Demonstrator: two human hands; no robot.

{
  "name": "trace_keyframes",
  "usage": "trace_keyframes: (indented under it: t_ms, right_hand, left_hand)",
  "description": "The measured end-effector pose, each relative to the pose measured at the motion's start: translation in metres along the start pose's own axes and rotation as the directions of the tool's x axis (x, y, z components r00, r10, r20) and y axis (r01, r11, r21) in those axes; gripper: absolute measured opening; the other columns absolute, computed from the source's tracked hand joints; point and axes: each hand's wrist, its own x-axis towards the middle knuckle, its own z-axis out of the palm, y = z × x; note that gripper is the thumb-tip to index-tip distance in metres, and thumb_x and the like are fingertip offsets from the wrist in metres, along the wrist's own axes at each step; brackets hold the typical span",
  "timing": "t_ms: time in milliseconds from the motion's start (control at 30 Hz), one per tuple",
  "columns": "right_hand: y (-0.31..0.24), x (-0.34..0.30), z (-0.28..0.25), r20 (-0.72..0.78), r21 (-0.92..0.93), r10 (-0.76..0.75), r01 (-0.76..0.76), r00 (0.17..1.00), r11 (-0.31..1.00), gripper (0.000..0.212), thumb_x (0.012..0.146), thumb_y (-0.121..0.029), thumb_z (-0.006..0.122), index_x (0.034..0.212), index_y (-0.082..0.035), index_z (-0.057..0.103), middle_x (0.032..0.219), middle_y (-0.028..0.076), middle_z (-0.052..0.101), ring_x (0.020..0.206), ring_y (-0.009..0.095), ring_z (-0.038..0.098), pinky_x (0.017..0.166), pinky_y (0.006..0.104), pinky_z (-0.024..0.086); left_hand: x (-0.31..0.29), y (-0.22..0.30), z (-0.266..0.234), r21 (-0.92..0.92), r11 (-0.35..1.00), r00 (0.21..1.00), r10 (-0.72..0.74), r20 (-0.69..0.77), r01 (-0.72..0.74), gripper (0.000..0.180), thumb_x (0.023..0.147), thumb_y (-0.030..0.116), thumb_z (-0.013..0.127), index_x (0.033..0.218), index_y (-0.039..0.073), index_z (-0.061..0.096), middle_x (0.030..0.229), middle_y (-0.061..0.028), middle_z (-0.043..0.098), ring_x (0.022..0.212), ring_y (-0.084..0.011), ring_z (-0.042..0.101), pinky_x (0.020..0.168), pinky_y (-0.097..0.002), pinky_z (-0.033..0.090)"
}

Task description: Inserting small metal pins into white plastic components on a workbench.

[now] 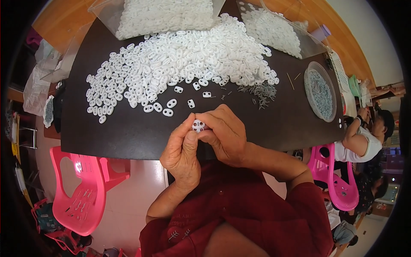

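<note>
Close to the table's near edge, both my hands meet on a small white plastic piece with several dark holes (198, 125), which looks like a cord lock part. My left hand (182, 145) pinches it from the left, thumb and fingers closed. From the right, my right hand (224, 135) grips the same piece between thumb and forefinger. The fingertips cover its sides. Just beyond lie a few loose white pieces with square cut-outs (191, 103). Farther off spreads a big heap of white oval two-hole pieces (184, 58).
Small grey metal bits (263, 94), spring-like, lie right of the heap. A round clear tub (309, 92) holds more. Clear containers of white parts (165, 19) stand at the back. Pink chairs (81, 195) flank the dark table (128, 139); another person (361, 139) sits at right.
</note>
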Motion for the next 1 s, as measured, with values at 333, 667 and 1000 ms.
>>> trace_keyframes:
  t_ms: [333,667,1000]
  right_hand:
    - [0.0001,-0.0032,0.0029,-0.058,-0.052,-0.054,0.051,0.997,0.997,0.030,0.081,-0.008,0.065,0.105,0.008,0.057,0.087,0.014,0.058,0.064,0.023,0.052,0.053,0.0306,0.042]
    - [-0.0016,0.0018,0.0075,-0.061,-0.037,-0.089,0.087,0.994,0.996,0.031,0.073,-0.001,0.066,0.101,0.008,0.055,0.084,0.014,0.053,0.062,0.026,0.047,0.050,0.0326,0.040]
    - [-0.0022,-0.0008,0.0088,-0.054,-0.074,-0.089,0.084,0.995,0.994,0.029,0.078,-0.004,0.065,0.104,0.007,0.057,0.089,0.014,0.059,0.063,0.024,0.052,0.053,0.0312,0.042]
  left_hand:
    - [0.0015,-0.0051,-0.0013,-0.109,0.994,0.999,-0.016,0.030,0.020,0.023,0.088,0.004,0.059,0.108,-0.007,0.060,0.104,-0.0120,0.063,0.089,-0.0119,0.058,0.083,-0.0239,0.047]
    - [-0.0021,-0.0020,-0.0005,-0.116,0.993,1.000,-0.001,-0.024,-0.002,0.023,0.089,0.003,0.057,0.110,-0.008,0.057,0.108,-0.0150,0.062,0.092,-0.0134,0.059,0.085,-0.0258,0.047]
    - [-0.0022,-0.0059,-0.0024,-0.104,0.994,0.999,0.033,-0.024,-0.036,0.022,0.089,0.003,0.057,0.108,-0.008,0.058,0.106,-0.0145,0.063,0.092,-0.0139,0.059,0.084,-0.0262,0.048]
